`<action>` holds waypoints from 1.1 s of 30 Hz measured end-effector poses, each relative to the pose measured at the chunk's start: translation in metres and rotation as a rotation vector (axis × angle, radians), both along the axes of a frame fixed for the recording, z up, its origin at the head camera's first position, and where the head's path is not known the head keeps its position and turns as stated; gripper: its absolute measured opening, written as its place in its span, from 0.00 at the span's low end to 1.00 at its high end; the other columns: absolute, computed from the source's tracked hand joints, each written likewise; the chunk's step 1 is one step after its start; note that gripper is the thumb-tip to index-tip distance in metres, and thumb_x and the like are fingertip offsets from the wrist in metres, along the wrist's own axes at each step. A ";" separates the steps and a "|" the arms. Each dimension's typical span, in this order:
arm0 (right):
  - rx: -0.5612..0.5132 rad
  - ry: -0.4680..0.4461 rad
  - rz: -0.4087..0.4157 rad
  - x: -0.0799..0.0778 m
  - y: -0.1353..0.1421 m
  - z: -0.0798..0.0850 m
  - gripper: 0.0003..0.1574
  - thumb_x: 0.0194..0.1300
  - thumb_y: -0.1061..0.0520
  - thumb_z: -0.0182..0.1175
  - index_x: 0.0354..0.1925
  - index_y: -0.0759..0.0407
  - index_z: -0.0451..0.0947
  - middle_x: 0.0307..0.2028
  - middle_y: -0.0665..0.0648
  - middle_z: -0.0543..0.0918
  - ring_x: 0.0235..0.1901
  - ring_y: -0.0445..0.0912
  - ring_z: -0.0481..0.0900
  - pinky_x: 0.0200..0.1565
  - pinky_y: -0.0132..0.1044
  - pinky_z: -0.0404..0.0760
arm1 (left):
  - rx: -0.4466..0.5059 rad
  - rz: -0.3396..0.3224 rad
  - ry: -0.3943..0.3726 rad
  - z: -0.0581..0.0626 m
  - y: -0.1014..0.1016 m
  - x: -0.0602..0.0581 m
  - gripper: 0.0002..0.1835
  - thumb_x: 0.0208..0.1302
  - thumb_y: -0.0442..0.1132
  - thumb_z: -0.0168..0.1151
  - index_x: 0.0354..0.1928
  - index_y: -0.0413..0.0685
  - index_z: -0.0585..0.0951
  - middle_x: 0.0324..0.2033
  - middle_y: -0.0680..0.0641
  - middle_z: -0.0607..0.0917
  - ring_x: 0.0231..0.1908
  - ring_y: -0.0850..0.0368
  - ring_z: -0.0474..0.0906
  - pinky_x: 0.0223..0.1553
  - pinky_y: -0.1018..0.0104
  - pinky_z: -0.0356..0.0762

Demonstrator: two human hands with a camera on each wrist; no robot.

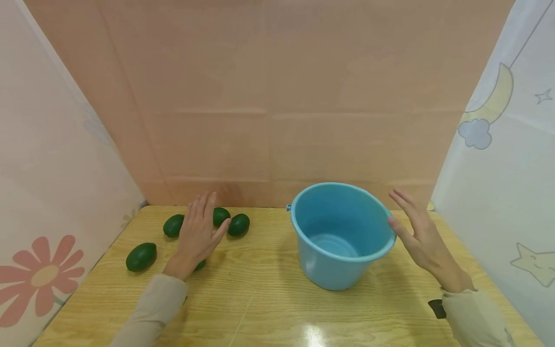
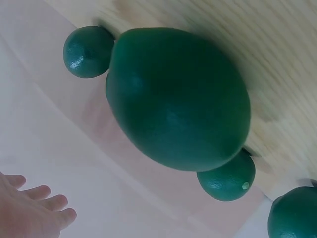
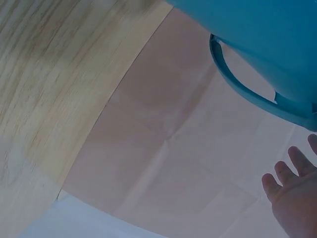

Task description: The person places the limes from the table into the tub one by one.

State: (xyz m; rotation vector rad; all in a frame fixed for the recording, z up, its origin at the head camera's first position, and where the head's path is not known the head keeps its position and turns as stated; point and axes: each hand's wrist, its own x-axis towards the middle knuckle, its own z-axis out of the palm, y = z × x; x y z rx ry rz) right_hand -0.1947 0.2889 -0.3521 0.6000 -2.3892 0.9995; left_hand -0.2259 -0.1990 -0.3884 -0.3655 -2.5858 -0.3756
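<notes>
A light blue bucket (image 1: 334, 274) stands upright on the wooden table, its mouth facing up and nothing visible inside. My right hand (image 1: 422, 241) is beside its right rim with fingers extended; the thumb tip overlaps the rim, and whether it touches I cannot tell. The bucket's handle (image 3: 242, 91) hangs at its side in the right wrist view. Several smooth dark green, lime-shaped fruits (image 1: 141, 257) lie on the left. Over them my left hand (image 1: 197, 241) hovers, fingers straight, holding nothing. It partly hides one fruit (image 1: 200, 265), and a large fruit (image 2: 178, 99) fills the left wrist view.
A pinkish-tan sheet (image 1: 269, 96) rises behind the table's back edge. Pale patterned walls flank both sides, with a flower (image 1: 43, 274) on the left and a moon (image 1: 498, 96) on the right. Bare wood (image 1: 264, 255) lies between fruits and bucket.
</notes>
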 end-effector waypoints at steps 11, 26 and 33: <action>0.007 -0.003 0.034 0.003 -0.008 -0.005 0.38 0.71 0.62 0.54 0.75 0.46 0.60 0.75 0.58 0.59 0.74 0.30 0.49 0.64 0.77 0.52 | -0.008 0.018 -0.019 -0.002 -0.007 0.003 0.43 0.71 0.55 0.57 0.76 0.38 0.53 0.74 0.30 0.57 0.73 0.31 0.54 0.73 0.36 0.50; 0.028 0.025 0.036 0.012 -0.015 -0.015 0.36 0.70 0.64 0.53 0.74 0.55 0.61 0.75 0.55 0.59 0.74 0.32 0.50 0.67 0.22 0.51 | 0.000 0.027 -0.094 -0.004 -0.014 0.008 0.43 0.72 0.56 0.55 0.76 0.38 0.52 0.74 0.31 0.56 0.74 0.31 0.50 0.73 0.35 0.48; 0.006 0.037 0.055 0.018 -0.020 -0.018 0.36 0.70 0.64 0.51 0.74 0.54 0.61 0.76 0.53 0.58 0.74 0.32 0.50 0.66 0.19 0.50 | 0.005 0.020 -0.065 -0.007 -0.016 0.009 0.42 0.71 0.55 0.57 0.76 0.38 0.53 0.73 0.30 0.57 0.73 0.31 0.52 0.72 0.34 0.50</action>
